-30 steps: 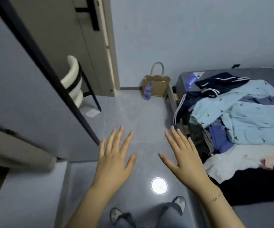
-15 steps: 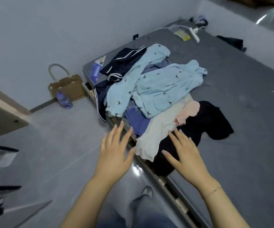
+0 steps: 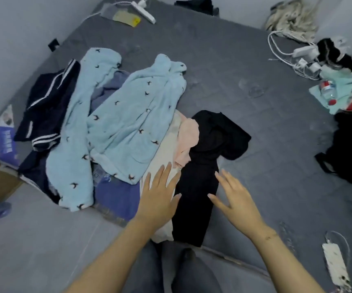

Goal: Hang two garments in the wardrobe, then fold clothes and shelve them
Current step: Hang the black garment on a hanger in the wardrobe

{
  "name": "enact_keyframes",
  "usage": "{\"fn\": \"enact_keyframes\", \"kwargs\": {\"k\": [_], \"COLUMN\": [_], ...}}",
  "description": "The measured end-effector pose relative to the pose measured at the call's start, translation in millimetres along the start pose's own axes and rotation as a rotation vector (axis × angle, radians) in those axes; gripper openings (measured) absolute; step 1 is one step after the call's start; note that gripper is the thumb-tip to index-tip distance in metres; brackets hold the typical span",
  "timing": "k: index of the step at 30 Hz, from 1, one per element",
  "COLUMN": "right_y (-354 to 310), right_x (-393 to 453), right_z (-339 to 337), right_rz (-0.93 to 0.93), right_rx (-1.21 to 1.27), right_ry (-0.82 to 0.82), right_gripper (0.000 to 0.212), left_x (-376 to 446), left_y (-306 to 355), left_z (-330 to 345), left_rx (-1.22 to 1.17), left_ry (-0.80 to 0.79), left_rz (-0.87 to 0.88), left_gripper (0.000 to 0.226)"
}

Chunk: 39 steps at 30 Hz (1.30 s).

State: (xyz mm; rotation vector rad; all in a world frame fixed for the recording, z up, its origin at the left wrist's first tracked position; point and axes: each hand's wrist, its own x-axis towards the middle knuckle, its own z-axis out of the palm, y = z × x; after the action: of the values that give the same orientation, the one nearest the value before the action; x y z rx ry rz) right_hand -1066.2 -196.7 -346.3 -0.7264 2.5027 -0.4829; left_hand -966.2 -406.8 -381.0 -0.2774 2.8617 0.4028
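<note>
You have turned away from the door and the bare floor a moment ago and now stand over the bed (image 3: 255,60), so the pile of clothes sits right under your arms. That swing of view is the real change: the work has gone from walking to picking.

Your left hand (image 3: 160,197) is flat, fingers straight and spread, over the cream garment (image 3: 162,153) at the near edge of the pile. Your right hand (image 3: 234,199) is likewise flat and spread, at the right edge of the black garment (image 3: 209,149), which runs from 12 o'clock of your hands down to the mattress edge. Neither hand grips anything (whether the palms actually press the cloth, you cannot tell from here).

At 10 o'clock lies the light blue fleece top (image 3: 132,119), with its matching trousers (image 3: 75,134) at 9 o'clock, and a navy striped jacket (image 3: 46,102) beyond them. A pink piece (image 3: 187,140) pokes out between the cream and the black.

Nothing here is yet hung or folded. Your hands bracket the black garment, so lifting it looks like the step in hand. It lies on top with little overlap, and should come free without dragging the pile.
</note>
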Motion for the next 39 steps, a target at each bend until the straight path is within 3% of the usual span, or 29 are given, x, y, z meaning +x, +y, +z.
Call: {"fn": "enact_keyframes", "kwargs": {"k": [5, 9, 12, 14, 17, 19, 21, 24, 27, 30, 35, 37, 39], "right_y": [45.1, 88.5, 119.0, 136.7, 153.3, 158.4, 162.6, 176.2, 186.9, 183.6, 172.5, 179.0, 190.1], "right_x": [81.5, 150.6, 206.5, 244.0, 299.1, 327.4, 342.2, 343.2, 317.7, 272.6, 196.5, 166.2, 136.4], "right_z": [35.9, 79.2, 104.7, 116.4, 130.6, 141.9, 152.3, 156.1, 147.2, 140.9, 140.0, 133.8, 123.7], "right_rz": [0.221, 0.302, 0.428, 0.562, 0.754, 0.826, 0.832, 0.870, 0.883, 0.900, 0.935, 0.951, 0.968], "right_rx": [0.129, 0.327, 0.629, 0.832, 1.058, 0.963, 0.917, 1.321, 1.859, 2.234, 2.419, 2.443, 2.317], "right_ry": [0.022, 0.054, 0.213, 0.371, 0.483, 0.505, 0.581, 0.730, 0.497, 0.288, 0.293, 0.344, 0.371], "right_gripper": [0.066, 0.065, 0.068, 0.081, 0.103, 0.098, 0.077, 0.036, 0.043, 0.047, 0.038, 0.043, 0.044], "left_x": [116.4, 196.3, 243.4, 263.3, 271.5, 274.7, 278.1, 280.9, 280.5, 278.0, 249.3, 235.3, 224.3], "left_y": [-25.5, -26.1, -38.7, -53.3, -71.4, -77.7, -81.1, -83.0, -86.8, -81.8, -49.5, -31.0, -10.3], "left_z": [65.0, 118.5, 172.2, 207.3, 241.2, 255.0, 262.1, 266.6, 261.4, 242.1, 185.8, 164.4, 148.8], "left_rx": [0.074, 0.039, 0.073, 0.137, 0.208, 0.181, 0.165, 0.136, 0.095, -0.120, -0.796, -0.855, -0.833], "left_ry": [-0.105, -0.034, -0.093, -0.139, -0.060, 0.022, 0.046, -0.007, -0.094, -0.143, -0.073, -0.009, 0.031], "left_rz": [0.114, 0.195, 0.097, 0.017, 0.045, 0.100, 0.113, 0.097, 0.056, 0.023, -0.122, -0.132, -0.088], "left_gripper": [0.067, 0.062, 0.064, 0.065, 0.065, 0.064, 0.063, 0.063, 0.063, 0.066, 0.052, 0.050, 0.046]}}
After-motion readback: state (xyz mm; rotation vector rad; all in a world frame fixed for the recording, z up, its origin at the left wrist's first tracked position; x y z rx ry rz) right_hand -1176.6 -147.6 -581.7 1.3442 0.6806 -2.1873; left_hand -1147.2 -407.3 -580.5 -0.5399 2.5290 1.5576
